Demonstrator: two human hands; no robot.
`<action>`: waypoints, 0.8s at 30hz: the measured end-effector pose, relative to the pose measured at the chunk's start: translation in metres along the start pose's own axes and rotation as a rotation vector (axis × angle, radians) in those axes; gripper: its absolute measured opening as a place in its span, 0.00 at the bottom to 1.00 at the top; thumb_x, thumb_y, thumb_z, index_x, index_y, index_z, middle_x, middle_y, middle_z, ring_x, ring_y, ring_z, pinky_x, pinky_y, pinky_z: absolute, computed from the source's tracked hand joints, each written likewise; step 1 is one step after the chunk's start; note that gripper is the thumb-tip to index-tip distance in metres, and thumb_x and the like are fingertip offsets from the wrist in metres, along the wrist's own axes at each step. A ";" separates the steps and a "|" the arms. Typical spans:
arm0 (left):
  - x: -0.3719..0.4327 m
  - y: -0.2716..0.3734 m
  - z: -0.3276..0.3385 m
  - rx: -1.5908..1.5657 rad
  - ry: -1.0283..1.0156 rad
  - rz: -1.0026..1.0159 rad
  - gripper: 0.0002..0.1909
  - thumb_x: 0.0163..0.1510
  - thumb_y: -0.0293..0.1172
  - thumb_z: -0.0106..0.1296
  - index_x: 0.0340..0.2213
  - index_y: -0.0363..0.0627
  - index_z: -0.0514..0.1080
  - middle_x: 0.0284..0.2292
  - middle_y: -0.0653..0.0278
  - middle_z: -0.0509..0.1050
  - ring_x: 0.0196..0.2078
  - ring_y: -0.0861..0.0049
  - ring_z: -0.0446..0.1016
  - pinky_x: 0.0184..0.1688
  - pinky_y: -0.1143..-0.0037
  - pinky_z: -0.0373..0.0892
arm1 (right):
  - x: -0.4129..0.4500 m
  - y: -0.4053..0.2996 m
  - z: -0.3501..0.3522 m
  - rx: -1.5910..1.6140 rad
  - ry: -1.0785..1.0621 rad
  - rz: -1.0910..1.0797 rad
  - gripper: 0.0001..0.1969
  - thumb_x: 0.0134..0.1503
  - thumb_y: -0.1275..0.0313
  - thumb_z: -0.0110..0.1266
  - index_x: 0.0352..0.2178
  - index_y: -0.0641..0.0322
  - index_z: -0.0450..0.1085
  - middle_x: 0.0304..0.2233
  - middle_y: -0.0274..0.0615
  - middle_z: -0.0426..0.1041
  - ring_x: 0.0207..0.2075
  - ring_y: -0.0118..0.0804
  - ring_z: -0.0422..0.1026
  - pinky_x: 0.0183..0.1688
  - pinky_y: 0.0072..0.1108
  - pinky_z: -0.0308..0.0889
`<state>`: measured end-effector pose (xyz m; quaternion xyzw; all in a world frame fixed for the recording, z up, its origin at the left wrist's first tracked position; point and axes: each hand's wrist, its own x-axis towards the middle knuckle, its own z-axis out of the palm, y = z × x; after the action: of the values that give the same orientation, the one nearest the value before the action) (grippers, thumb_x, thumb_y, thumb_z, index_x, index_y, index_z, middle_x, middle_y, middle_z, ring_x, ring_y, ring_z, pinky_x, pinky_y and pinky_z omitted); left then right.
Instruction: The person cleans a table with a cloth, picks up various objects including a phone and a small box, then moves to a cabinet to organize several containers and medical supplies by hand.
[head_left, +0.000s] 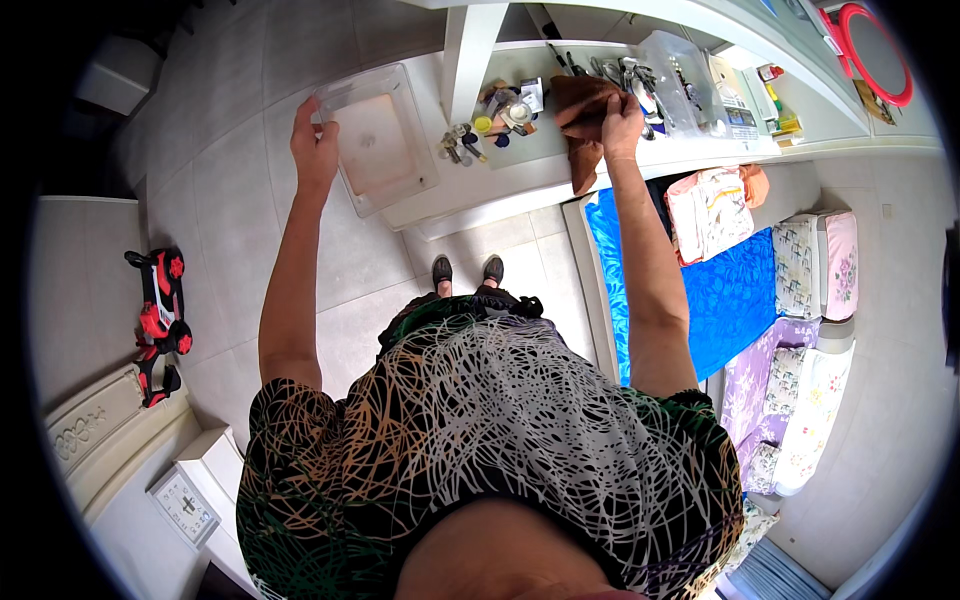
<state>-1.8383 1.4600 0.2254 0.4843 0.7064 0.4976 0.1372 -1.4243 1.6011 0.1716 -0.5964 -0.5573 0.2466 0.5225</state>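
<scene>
My left hand (315, 146) grips the left wall of a clear plastic bin (386, 135), which is tilted at the left end of a white shelf top (510, 180). Its bottom looks stained, and nothing stands in it. A brown cloth (589, 112) hangs from my right hand (622, 124), pinched between thumb and fingers, over the shelf top. Between bin and cloth lies a cluster of small jars and bottles, among them a yellow-lidded jar (482, 124) and a white box (532, 94). Behind and right of the cloth are dark-handled tools or brushes, partly hidden.
A second clear bin (675, 82) holding small items stands right of the cloth. A white upright post (469, 64) rises behind the jars. A red-framed mirror (876, 54) is at upper right. Below the shelf, at right, is a bed with a blue cover (727, 289) and folded clothes (709, 214).
</scene>
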 end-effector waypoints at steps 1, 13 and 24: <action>0.000 0.001 0.000 -0.002 -0.002 -0.008 0.24 0.46 0.23 0.47 0.48 0.40 0.63 0.43 0.58 0.70 0.30 0.74 0.69 0.33 0.76 0.67 | 0.000 -0.004 -0.002 0.003 -0.002 0.010 0.09 0.54 0.72 0.48 0.31 0.72 0.66 0.27 0.55 0.72 0.29 0.47 0.71 0.37 0.28 0.65; 0.002 -0.007 -0.001 -0.025 -0.023 -0.060 0.23 0.46 0.23 0.47 0.47 0.40 0.63 0.39 0.59 0.72 0.26 0.77 0.68 0.30 0.76 0.66 | 0.034 -0.056 -0.032 0.686 -0.054 0.116 0.09 0.59 0.72 0.45 0.33 0.70 0.67 0.28 0.37 0.70 0.29 0.26 0.67 0.33 0.17 0.64; -0.001 -0.001 0.001 -0.132 -0.025 -0.080 0.24 0.48 0.25 0.46 0.50 0.45 0.61 0.38 0.57 0.72 0.26 0.81 0.68 0.24 0.80 0.67 | 0.054 -0.093 -0.058 0.997 -0.260 0.192 0.14 0.61 0.71 0.39 0.43 0.74 0.63 0.42 0.49 0.68 0.44 0.40 0.68 0.49 0.29 0.63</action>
<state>-1.8380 1.4592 0.2235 0.4516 0.6891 0.5313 0.1976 -1.3977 1.6149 0.2893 -0.2882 -0.3750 0.6007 0.6446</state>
